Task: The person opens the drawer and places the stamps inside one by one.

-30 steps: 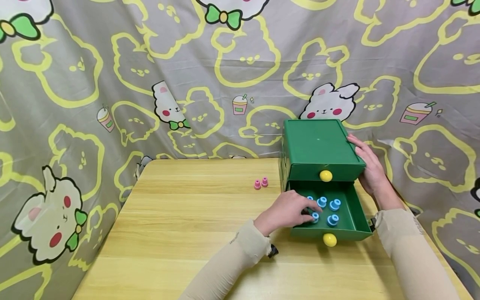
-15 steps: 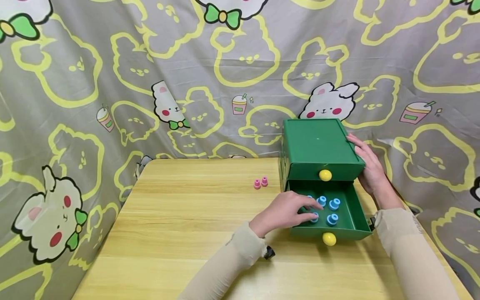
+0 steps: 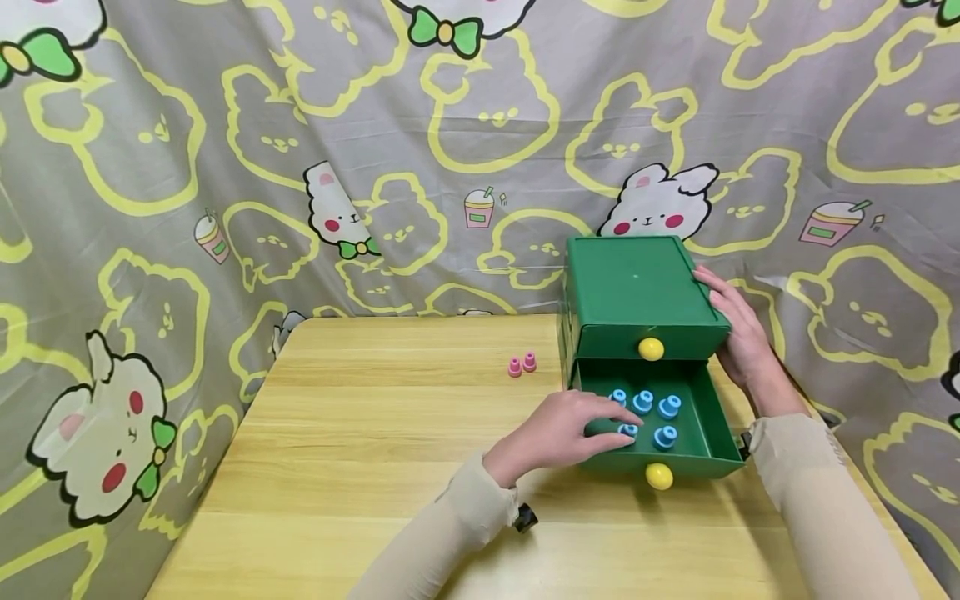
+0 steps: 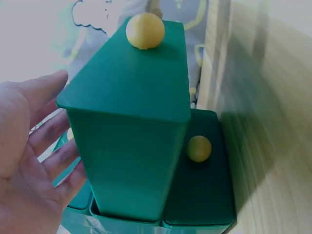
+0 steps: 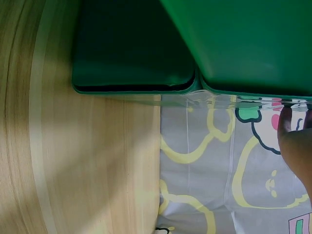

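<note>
A green drawer cabinet (image 3: 637, 279) stands at the table's right with one drawer (image 3: 701, 417) pulled out. Several small blue stepped pegs (image 3: 665, 437) stand upright inside it. My left hand (image 3: 558, 429) reaches over the drawer's left wall, thumb and fingers spread on either side of the front-left blue peg (image 3: 628, 431). In the left wrist view, that hand (image 4: 34, 146) has straight, parted fingers beside the drawer wall (image 4: 126, 165), its fingertips partly hidden. My right hand (image 3: 742, 337) rests with extended fingers against the cabinet's right side; only part of it (image 5: 295, 146) shows in the right wrist view.
Two pink pegs (image 3: 522, 365) stand on the wooden table (image 3: 375, 450) left of the cabinet. Yellow round knobs (image 3: 659, 476) stick out from the drawer fronts. Below the pulled-out drawer, another drawer (image 4: 200, 180) is closed. A patterned cloth (image 3: 375, 125) hangs behind the table.
My left hand has drawn slightly left and its thumb and fingers have spread apart, showing more of the blue pegs. The right hand has stayed against the cabinet.
</note>
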Demonstrator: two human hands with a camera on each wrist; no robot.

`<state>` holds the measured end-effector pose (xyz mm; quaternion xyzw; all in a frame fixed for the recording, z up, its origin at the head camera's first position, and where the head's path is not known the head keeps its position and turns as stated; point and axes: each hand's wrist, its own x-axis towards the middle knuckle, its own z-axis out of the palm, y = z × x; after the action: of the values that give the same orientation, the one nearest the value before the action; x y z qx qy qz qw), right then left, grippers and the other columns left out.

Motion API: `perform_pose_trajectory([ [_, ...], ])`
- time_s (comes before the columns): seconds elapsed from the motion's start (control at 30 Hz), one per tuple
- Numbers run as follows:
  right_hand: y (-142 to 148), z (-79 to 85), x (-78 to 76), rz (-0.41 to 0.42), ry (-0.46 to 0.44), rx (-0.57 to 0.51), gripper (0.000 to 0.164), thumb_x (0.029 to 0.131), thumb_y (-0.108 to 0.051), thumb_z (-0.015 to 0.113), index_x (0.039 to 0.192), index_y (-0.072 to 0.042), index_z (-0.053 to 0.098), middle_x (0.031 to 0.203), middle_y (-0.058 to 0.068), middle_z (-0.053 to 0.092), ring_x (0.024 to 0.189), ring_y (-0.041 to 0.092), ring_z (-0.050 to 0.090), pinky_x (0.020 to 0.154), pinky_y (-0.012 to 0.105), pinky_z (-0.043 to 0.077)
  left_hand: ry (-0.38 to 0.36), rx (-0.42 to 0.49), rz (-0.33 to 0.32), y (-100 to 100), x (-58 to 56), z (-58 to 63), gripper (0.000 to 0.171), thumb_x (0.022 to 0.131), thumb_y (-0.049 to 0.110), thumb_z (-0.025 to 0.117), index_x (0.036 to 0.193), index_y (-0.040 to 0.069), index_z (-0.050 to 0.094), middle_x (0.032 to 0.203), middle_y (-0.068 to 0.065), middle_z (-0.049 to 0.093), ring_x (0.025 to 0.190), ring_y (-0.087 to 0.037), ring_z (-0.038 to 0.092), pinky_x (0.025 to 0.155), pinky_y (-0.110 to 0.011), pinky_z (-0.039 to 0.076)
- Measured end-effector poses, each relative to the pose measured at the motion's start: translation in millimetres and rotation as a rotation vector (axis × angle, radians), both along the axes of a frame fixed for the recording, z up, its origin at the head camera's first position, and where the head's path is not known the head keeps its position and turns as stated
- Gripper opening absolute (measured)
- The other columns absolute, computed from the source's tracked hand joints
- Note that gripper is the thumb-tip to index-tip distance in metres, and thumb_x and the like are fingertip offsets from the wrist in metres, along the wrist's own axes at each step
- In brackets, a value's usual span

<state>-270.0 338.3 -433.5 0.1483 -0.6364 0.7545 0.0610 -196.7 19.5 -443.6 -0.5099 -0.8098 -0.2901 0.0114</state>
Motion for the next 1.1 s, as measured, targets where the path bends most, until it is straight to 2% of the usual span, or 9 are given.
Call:
perform_pose_trajectory([
  [0.17,0,-1.7,-0.1,0.010,0.007,0.003,0.050,0.113,-0.027,0.040,0.162,-0.013,0.037,0.172,-0.006,0.020,0.159,0.016,0.008,0.123,0.021,0.022,0.053,0.092,-0.021,-2,11.1,2.7,0.029,0.104,0.034,0.065,0.127,0.021,0.074,0.122,0.010,0.076,0.111,-0.002,0.066,0.095,-0.007,0.044],
  [0.3,0,-1.2,0.0,0.009,0.009,0.006,0.050,0.113,-0.026,0.040,0.161,-0.013,0.037,0.171,-0.007,0.021,0.159,0.017,0.008,0.123,0.022,0.022,0.182,0.169,-0.066,-1,24.5,6.8,0.026,0.101,0.029,0.070,0.125,0.021,0.075,0.120,0.010,0.076,0.114,0.000,0.064,0.101,-0.008,0.042],
  [0.4,0,0.5,0.3,0.003,0.012,0.007,0.050,0.113,-0.026,0.039,0.161,-0.013,0.037,0.171,-0.007,0.021,0.159,0.017,0.008,0.124,0.023,0.021,0.293,0.194,-0.102,2,35.4,7.2,0.027,0.100,0.027,0.071,0.126,0.021,0.075,0.120,0.013,0.075,0.113,0.003,0.064,0.102,-0.007,0.040],
  [0.5,0,2.2,0.6,0.001,0.012,0.004,0.050,0.113,-0.027,0.040,0.161,-0.013,0.037,0.171,-0.007,0.020,0.159,0.017,0.008,0.124,0.022,0.021,0.342,0.182,-0.139,5,46.2,3.8,0.030,0.101,0.028,0.069,0.130,0.022,0.073,0.121,0.013,0.075,0.111,0.004,0.064,0.103,-0.006,0.039],
  [0.6,0,2.8,0.5,0.003,0.012,0.001,0.050,0.113,-0.027,0.040,0.161,-0.013,0.037,0.171,-0.007,0.020,0.159,0.017,0.007,0.123,0.022,0.022,0.313,0.143,-0.159,7,55.2,-2.5,0.035,0.103,0.029,0.067,0.137,0.022,0.069,0.120,0.013,0.075,0.108,0.004,0.065,0.099,-0.004,0.040],
  [0.73,0,2.2,0.5,0.004,0.009,0.001,0.050,0.113,-0.026,0.040,0.161,-0.013,0.037,0.171,-0.007,0.020,0.159,0.017,0.007,0.123,0.022,0.021,0.197,0.102,-0.146,10,61.8,-12.5,0.042,0.103,0.027,0.066,0.145,0.021,0.061,0.111,0.012,0.075,0.093,0.007,0.063,0.087,-0.002,0.042],
  [0.87,0,1.2,1.0,0.004,0.006,0.006,0.050,0.113,-0.027,0.040,0.162,-0.013,0.037,0.172,-0.007,0.019,0.159,0.017,0.007,0.125,0.023,0.019,0.104,0.055,-0.102,15,64.7,-21.3,0.045,0.106,0.028,0.062,0.149,0.022,0.056,0.105,0.013,0.072,0.083,0.012,0.055,0.078,0.001,0.041],
  [0.97,0,0.6,0.9,0.007,0.005,0.006,0.051,0.113,-0.027,0.040,0.162,-0.013,0.036,0.172,-0.007,0.019,0.159,0.017,0.006,0.125,0.023,0.019,0.030,0.029,-0.061,18,65.7,-27.7,0.043,0.107,0.028,0.059,0.150,0.023,0.054,0.107,0.014,0.073,0.083,0.015,0.053,0.075,0.002,0.040],
  [1.1,0,0.1,0.6,0.009,0.002,0.005,0.051,0.113,-0.027,0.040,0.162,-0.013,0.035,0.172,-0.007,0.018,0.159,0.017,0.006,0.124,0.022,0.020,-0.053,0.019,-0.001,22,66.5,-35.5,0.041,0.108,0.028,0.057,0.149,0.024,0.055,0.109,0.013,0.075,0.089,0.017,0.057,0.076,0.002,0.041],
])
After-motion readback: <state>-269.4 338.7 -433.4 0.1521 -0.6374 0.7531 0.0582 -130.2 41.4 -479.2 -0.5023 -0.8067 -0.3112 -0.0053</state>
